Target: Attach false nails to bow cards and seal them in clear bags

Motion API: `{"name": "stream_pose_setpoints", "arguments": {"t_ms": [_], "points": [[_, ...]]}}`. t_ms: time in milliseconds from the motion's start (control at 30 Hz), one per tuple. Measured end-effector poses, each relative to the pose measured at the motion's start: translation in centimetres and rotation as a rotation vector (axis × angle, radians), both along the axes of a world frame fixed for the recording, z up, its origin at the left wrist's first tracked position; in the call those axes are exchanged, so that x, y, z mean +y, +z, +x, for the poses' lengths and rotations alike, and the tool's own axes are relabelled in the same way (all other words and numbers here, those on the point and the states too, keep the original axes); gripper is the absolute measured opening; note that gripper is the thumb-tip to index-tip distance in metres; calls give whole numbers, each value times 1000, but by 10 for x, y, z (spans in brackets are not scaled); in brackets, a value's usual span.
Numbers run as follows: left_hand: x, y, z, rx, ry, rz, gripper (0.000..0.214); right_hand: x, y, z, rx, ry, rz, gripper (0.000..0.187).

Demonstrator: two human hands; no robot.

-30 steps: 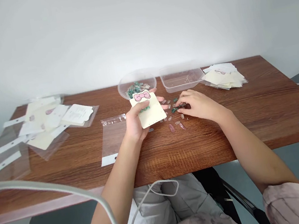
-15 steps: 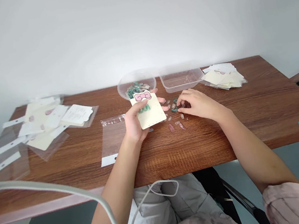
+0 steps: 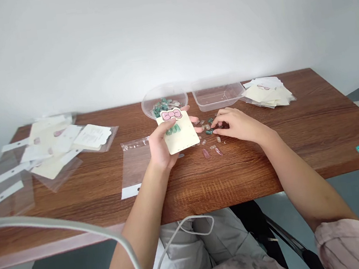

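Observation:
My left hand [image 3: 160, 145] is closed on a cream backing card [image 3: 182, 139] with a pink bow on top, held up above the table. Several green false nails [image 3: 174, 129] sit in a row on the card, just below the thumb tip. Some of the left fingers show behind the card's right edge. My right hand [image 3: 233, 123] rests low over the loose nails, its thumb and forefinger pinched at a dark green false nail [image 3: 209, 132]. Around it lie small clear nails and two pink nails [image 3: 218, 151]. The card hides part of this spread.
Behind the card stands a round clear tub [image 3: 164, 98] of green nails, beside a rectangular clear box [image 3: 218, 95]. Bagged cards lie in piles at left [image 3: 51, 148] and right [image 3: 269, 91]. A clear bag [image 3: 136, 167] lies near my left forearm. A white cable [image 3: 89, 227] crosses in front.
My left thumb has shifted slightly up and left, showing more of the green nails on the card. The right hand stays almost in place.

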State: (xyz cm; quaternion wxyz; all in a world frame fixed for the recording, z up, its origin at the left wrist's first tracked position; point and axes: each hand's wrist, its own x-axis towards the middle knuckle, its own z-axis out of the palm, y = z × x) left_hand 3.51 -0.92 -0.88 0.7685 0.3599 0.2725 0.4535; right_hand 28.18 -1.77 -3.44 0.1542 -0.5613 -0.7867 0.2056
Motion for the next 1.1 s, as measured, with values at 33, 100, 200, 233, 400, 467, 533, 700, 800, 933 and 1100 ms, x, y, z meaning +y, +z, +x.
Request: {"name": "stream_pose_setpoints", "arguments": {"t_ms": [33, 100, 200, 233, 400, 467, 533, 700, 800, 933, 1100], "points": [[0, 0, 0, -2, 0, 1, 63, 0, -1, 0, 13, 1, 4, 14], [0, 0, -1, -11, -5, -1, 60, 0, -1, 1, 47, -5, 23, 11], [0, 0, -1, -15, -2, -5, 59, -2, 3, 6, 128, -64, 87, 11], [0, 0, -1, -12, 1, -6, 59, -3, 5, 8, 161, -96, 115, 11], [0, 0, 0, 11, 2, 1, 64, -8, 14, 11, 331, -239, 253, 12], [0, 0, 0, 18, -2, 0, 64, -9, 15, 7, 391, -259, 305, 11], [-1, -1, 0, 25, -3, -6, 64, -12, 16, -1, 435, -251, 353, 10], [-2, -4, 3, 37, -8, 2, 65, -21, 17, -23, 489, -145, 454, 7], [-5, -5, 7, 51, -34, 3, 64, -26, 16, -34, 502, -14, 487, 8], [-10, -4, 11, 71, -88, -23, 57, -31, 13, -44, 441, 64, 540, 7], [-12, -6, 13, 67, -144, -24, 52, -32, 10, -50, 382, 103, 644, 9]]}}
